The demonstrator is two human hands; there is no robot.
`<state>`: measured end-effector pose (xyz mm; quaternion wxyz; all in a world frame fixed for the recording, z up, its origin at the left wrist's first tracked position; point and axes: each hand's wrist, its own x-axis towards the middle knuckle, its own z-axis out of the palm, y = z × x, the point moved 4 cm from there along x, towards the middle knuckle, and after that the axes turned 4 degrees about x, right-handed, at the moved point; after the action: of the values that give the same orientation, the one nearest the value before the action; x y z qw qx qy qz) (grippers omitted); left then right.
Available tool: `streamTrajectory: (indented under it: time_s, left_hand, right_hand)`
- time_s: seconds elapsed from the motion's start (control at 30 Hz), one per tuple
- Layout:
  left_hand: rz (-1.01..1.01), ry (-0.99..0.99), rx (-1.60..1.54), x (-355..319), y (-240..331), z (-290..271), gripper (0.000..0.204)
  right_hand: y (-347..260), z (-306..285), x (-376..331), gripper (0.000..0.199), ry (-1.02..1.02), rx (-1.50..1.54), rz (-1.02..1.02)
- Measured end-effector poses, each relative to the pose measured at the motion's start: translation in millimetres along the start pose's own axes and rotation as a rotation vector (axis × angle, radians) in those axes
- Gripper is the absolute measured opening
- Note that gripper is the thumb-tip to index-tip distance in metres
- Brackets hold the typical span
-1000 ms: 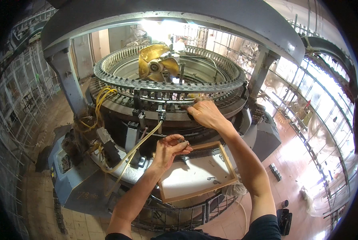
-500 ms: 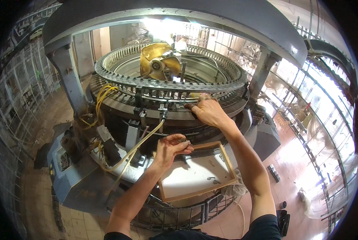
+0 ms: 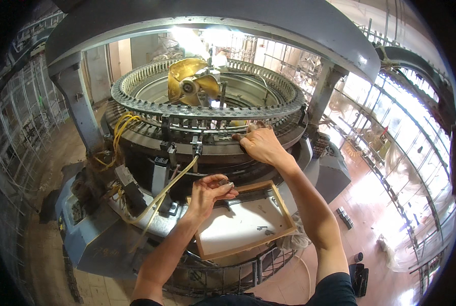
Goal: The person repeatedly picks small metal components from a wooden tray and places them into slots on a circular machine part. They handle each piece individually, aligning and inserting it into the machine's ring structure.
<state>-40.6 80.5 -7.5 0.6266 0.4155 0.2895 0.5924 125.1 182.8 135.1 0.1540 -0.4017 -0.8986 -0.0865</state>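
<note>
My left hand (image 3: pixel 209 197) is held over a shallow wood-framed tray (image 3: pixel 285 210), thumb and fingers pinched on a small metal piece (image 3: pixel 230 185) whose exact kind is too small to tell. Several little dark metal pieces (image 3: pixel 262 227) lie on the tray's white bottom. Further up, my right hand (image 3: pixel 261 145) reaches to the front of a large circular knitting machine (image 3: pixel 212 109). Its fingers are bent in at the gap beneath the toothed upper ring; their tips and anything between them are hidden.
A gold-bladed fan (image 3: pixel 190 86) stands inside the ring. Left of my hands, a pale yellow hose (image 3: pixel 173 182) curves down from a metal fitting (image 3: pixel 197 146). Yellow cables (image 3: pixel 122 130) hang further left. Grey posts (image 3: pixel 324 92) carry the overhead beam. Dark parts (image 3: pixel 345 218) lie on the floor at right.
The whole scene has shifted slightly left in view. My left hand has turned a little, showing the metal piece more clearly. My right hand stays at the ring.
</note>
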Motion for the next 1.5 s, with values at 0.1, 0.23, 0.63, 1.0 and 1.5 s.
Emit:
streamTrajectory:
  time_s: [0.1, 0.23, 0.63, 1.0, 1.5]
  left_hand:
    - [0.008, 0.021, -0.001, -1, 1, -1, 0.018]
    - [-0.011, 0.029, 0.021, 0, 0, -1, 0.018]
    - [-0.002, 0.045, 0.056, -2, 3, 0, 0.023]
    - [-0.002, 0.055, 0.084, -4, 7, -1, 0.045]
    - [0.014, 0.137, 0.017, -3, 7, -7, 0.035]
  right_hand:
    - [3, 2, 1, 0.040, 0.032, 0.000, 0.018]
    - [5, 2, -3, 0.041, 0.022, 0.005, 0.041]
    - [-11, 1, 8, 0.053, -0.065, 0.173, 0.177]
    - [-13, -2, 8, 0.051, 0.068, 0.135, 0.150]
    - [-36, -43, -35, 0.034, 0.440, 0.188, 0.043]
